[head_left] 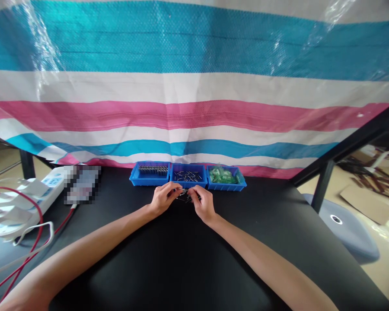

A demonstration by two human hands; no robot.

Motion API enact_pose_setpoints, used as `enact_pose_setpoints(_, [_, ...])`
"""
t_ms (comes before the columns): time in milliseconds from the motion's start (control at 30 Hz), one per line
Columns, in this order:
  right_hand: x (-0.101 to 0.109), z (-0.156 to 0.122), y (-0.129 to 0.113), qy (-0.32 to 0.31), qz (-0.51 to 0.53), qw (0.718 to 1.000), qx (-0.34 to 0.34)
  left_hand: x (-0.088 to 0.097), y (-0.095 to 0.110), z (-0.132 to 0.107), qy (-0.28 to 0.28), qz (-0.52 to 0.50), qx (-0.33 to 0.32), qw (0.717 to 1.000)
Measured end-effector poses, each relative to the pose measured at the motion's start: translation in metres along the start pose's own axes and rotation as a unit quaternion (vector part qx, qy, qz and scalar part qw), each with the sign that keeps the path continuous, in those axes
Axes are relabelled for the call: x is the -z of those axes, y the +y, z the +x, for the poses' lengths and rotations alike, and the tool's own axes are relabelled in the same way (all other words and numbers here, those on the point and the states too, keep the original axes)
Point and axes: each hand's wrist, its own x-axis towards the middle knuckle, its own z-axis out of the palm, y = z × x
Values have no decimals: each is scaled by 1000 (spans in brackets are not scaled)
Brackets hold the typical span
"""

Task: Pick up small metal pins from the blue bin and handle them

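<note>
Backdrop: a woven tarp (194, 86) in blue, white and pink stripes hangs behind the bench under clear plastic film.
Bench: a black table (181, 268) on which both forearms reach forward.
Left edge: a white power strip (48, 190) with a red cable (35, 229) looping beside it; next to it lies a pixelated patch, whose writing cannot be read.
Bins: three blue trays side by side at the tarp's foot; the left tray (149, 183) has dark metal parts in rows, the middle tray (188, 165) loose metal pins, the right tray (227, 187) green pieces.
Left hand (162, 199): fingertips pinched on a small metal piece (183, 190), just in front of the middle tray.
Right hand (203, 204): thumb and forefinger closed on the same piece's other end.
Loose pins (189, 198): a small heap on the table between the hands.
</note>
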Motion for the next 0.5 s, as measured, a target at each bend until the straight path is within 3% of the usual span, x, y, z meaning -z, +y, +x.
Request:
enact_pose_setpoints(233, [-1, 0, -2, 16, -4, 1000, -8, 1, 2, 0, 13, 0, -20, 1000])
enact_pose_setpoints(500, [-1, -4, -3, 41, 0, 999, 7, 3, 5, 2, 33, 6, 9, 999])
